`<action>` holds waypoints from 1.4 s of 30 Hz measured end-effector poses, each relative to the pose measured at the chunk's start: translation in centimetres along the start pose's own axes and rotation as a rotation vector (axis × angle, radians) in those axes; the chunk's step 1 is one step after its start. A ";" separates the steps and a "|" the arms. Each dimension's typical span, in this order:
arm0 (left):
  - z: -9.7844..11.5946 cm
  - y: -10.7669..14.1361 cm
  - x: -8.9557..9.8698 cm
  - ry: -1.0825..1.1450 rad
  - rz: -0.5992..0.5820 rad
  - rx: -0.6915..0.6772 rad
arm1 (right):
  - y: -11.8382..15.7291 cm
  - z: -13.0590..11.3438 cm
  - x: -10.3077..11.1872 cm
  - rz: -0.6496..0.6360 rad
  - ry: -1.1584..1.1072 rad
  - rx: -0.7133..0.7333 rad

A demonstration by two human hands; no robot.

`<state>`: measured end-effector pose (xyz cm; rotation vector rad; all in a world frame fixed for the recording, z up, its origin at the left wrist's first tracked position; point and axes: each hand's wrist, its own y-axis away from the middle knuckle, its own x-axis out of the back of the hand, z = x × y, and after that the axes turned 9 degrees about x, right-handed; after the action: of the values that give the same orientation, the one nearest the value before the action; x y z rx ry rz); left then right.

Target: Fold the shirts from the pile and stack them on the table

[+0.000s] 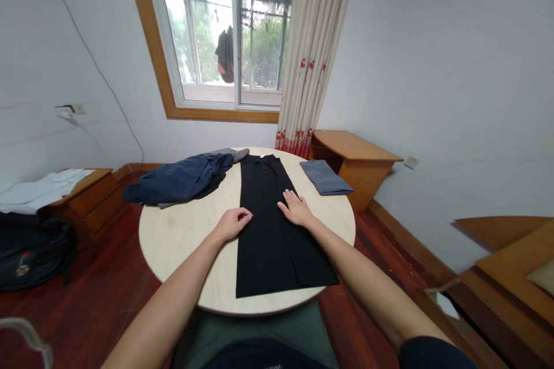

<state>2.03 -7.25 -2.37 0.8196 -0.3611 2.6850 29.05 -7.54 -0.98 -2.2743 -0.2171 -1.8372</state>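
Note:
Black pants (268, 230) lie flat and lengthwise on the round pale table (186, 242). Their waist, with a small light label, points to the far side, and the lower end reaches the near table edge. At the left edge of the pants is my left hand (232, 223), its fingers curled and the thumb and fingertips closed on the cloth. My right hand (296, 209) rests palm down near the right edge of the pants, fingers spread, holding nothing.
A heap of dark blue clothes (186, 177) lies at the table's left, partly over its edge. Folded grey-blue cloth (325, 176) sits at the right. Beyond stand a wooden desk (352, 145) and a curtain (309, 57). A black bag (34, 248) is at far left.

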 end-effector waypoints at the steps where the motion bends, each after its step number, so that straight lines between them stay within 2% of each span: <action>1: 0.0 0.0 0.0 -0.002 0.004 0.002 | -0.7 0.1 0.1 -0.017 0.002 -0.009; 8: 0.1 0.1 0.0 -0.014 -0.006 0.003 | -5.8 0.8 0.4 0.004 -0.006 -0.074; 13: 0.1 0.0 0.0 -0.019 -0.013 0.010 | -6.3 1.1 -1.0 -0.019 0.015 -0.065; 19: 0.1 0.0 0.0 -0.024 -0.021 -0.005 | -3.6 0.1 -1.2 0.005 0.023 0.005; 29: 0.2 0.1 0.0 -0.015 -0.020 -0.007 | 3.1 -2.7 -1.2 0.091 -0.003 0.040; 37: 0.5 0.2 0.1 -0.006 -0.026 -0.004 | 8.1 -4.5 -1.4 0.107 -0.047 0.083; 40: 0.6 0.2 0.0 0.006 -0.018 -0.009 | 9.2 -4.7 -1.5 0.122 -0.079 0.114; 42: 0.5 0.1 0.1 0.008 0.016 -0.023 | 9.1 -3.8 -1.2 0.161 -0.130 0.130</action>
<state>2.18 -7.50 -1.98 0.8022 -0.3972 2.6928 27.37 -17.26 -2.01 -2.2521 -0.1626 -1.5533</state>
